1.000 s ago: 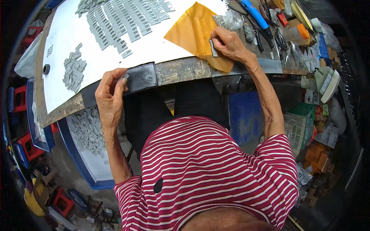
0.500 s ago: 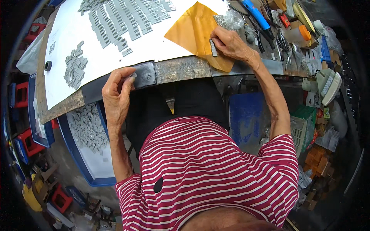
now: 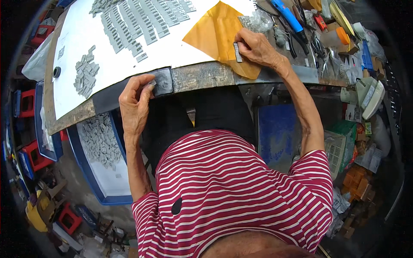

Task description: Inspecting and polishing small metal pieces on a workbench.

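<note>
My left hand (image 3: 135, 102) rests at the near edge of the workbench, its fingertips pinching a small grey metal piece (image 3: 151, 84) against a dark grey pad (image 3: 163, 81). Farther right, my right hand (image 3: 257, 48) presses a small ribbed grey piece (image 3: 237, 52) onto an orange-yellow sheet (image 3: 215, 32). A white sheet (image 3: 129, 51) covers the bench, carrying rows of grey metal pieces (image 3: 142, 19) and a loose heap of grey pieces (image 3: 86, 73) at its left.
Hand tools, a blue-handled tool (image 3: 289, 15) and clear bags crowd the bench's right end. A blue tray (image 3: 101, 163) with several grey pieces sits below left. Red stools (image 3: 34, 155), a blue panel (image 3: 277, 133) and boxes (image 3: 357, 180) surround me.
My left hand has slid right along the bench edge onto the dark pad and closed its fingertips on a small grey piece. My right hand stays on the orange sheet.
</note>
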Motion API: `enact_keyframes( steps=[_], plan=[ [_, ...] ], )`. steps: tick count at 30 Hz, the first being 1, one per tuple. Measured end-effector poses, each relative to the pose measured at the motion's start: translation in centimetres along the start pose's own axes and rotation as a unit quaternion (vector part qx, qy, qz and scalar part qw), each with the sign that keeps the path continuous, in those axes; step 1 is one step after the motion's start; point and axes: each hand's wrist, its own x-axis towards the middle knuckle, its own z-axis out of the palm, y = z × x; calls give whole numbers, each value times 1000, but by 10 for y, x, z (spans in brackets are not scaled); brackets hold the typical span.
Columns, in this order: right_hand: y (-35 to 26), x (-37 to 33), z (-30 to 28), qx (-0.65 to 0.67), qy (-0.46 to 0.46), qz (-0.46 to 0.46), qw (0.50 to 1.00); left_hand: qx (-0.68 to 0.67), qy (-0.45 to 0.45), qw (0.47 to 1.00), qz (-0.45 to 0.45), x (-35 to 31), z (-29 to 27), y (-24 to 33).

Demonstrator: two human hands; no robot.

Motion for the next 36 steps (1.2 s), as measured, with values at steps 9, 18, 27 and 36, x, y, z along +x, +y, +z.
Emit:
enact_keyframes(
  steps=[9,18,27,36],
  plan=[
    [5,5,-3,-37,-29,-28,999,24,5,1000,-2,2,4,0],
    [7,8,-9,-30,-64,-54,996,19,10,1000,-6,1,3,-3],
    [2,7,-15,-17,-85,-38,995,12,8,1000,1,0,2,-5],
    [-23,-1,-23,269,-41,276,922,-43,33,998,-13,-3,1,-8]
  ],
)
